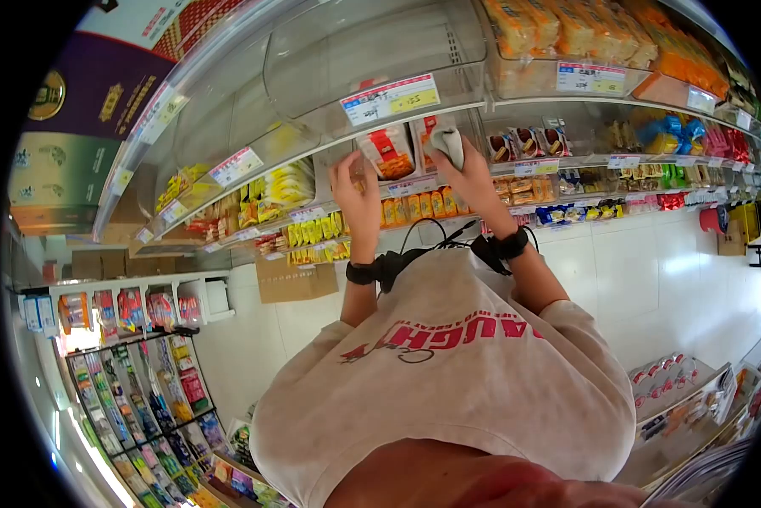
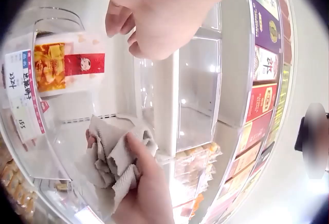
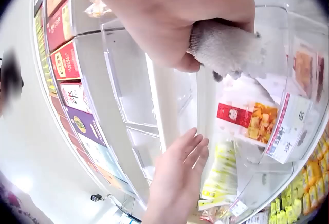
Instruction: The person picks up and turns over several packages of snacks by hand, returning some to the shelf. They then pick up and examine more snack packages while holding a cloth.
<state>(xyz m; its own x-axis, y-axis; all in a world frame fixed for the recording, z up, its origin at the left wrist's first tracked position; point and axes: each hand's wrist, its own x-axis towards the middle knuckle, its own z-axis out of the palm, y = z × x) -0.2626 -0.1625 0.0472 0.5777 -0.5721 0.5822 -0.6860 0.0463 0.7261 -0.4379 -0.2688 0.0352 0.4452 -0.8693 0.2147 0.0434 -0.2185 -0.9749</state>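
My right hand (image 1: 475, 184) grips a crumpled grey cloth (image 2: 114, 157), bunched between thumb and fingers inside a clear plastic shelf bin. Beside the cloth stands a white snack packet (image 1: 386, 154) with a red band and an orange food picture. Its front leans toward the bin's price-tagged edge in the right wrist view. My left hand (image 3: 177, 175) is on the packet's other side, fingers extended and loosely together, holding nothing. In the left wrist view its fingertips hang beside the packet, apart from the cloth.
Yellow snack packs (image 1: 283, 188) fill the neighbouring bin. A price tag (image 1: 389, 99) hangs on the shelf edge above. Lower shelves hold several rows of small packs. A cardboard box (image 1: 296, 281) sits on the floor, and boxed goods (image 3: 66, 62) line another shelf.
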